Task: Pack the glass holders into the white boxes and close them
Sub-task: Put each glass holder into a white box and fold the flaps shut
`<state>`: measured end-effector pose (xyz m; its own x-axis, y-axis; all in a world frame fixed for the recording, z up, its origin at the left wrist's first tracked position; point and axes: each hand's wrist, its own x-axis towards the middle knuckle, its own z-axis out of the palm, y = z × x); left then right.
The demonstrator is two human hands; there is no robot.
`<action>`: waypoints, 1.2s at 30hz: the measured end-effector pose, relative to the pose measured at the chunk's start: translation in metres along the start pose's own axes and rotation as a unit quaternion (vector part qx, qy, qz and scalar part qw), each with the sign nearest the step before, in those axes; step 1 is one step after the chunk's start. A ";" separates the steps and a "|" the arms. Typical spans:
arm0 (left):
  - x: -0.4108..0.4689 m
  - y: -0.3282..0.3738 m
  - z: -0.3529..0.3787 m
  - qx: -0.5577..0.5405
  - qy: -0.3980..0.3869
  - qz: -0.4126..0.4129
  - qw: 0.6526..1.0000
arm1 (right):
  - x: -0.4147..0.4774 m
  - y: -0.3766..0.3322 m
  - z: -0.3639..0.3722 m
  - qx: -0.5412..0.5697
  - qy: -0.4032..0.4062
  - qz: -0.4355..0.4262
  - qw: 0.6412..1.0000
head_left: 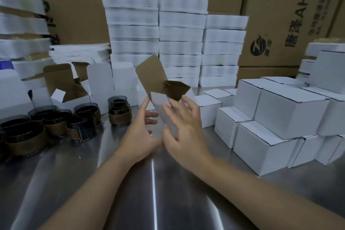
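A white box (pixel 162 104) with a brown inside is held up above the steel table at the centre, its lid flap and a side flap standing open. My left hand (pixel 141 132) grips its left and lower side. On its right side rests my right hand (pixel 183 129), fingers spread. Several dark glass holders (pixel 119 113) with brown sleeves stand on the table to the left, the nearest just left of my left hand. I cannot see into the held box.
Closed white boxes (pixel 280 117) are stacked at the right. Open white boxes (pixel 74 89) stand behind the glass holders. Bundles of flat white boxes (pixel 179 43) are piled at the back before large brown cartons (pixel 289 15). The steel table (pixel 149 192) runs toward me.
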<state>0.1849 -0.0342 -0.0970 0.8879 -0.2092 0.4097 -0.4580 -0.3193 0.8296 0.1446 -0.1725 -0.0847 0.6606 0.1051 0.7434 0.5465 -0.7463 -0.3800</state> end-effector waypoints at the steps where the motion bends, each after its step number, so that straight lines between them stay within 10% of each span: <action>1: 0.001 -0.001 0.000 0.008 0.018 0.005 1.000 | -0.002 0.000 0.001 -0.017 -0.006 -0.012 1.000; 21: 0.003 -0.011 -0.003 0.049 0.063 0.012 0.997 | -0.004 0.012 -0.003 0.036 0.042 -0.106 0.993; 36: 0.005 -0.016 -0.002 0.056 0.045 -0.029 0.997 | 0.006 0.032 -0.005 0.107 -0.023 0.137 0.985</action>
<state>0.1968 -0.0279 -0.1076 0.9107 -0.1052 0.3995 -0.4039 -0.4298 0.8076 0.1634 -0.1990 -0.0891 0.8183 -0.0483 0.5728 0.4365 -0.5962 -0.6738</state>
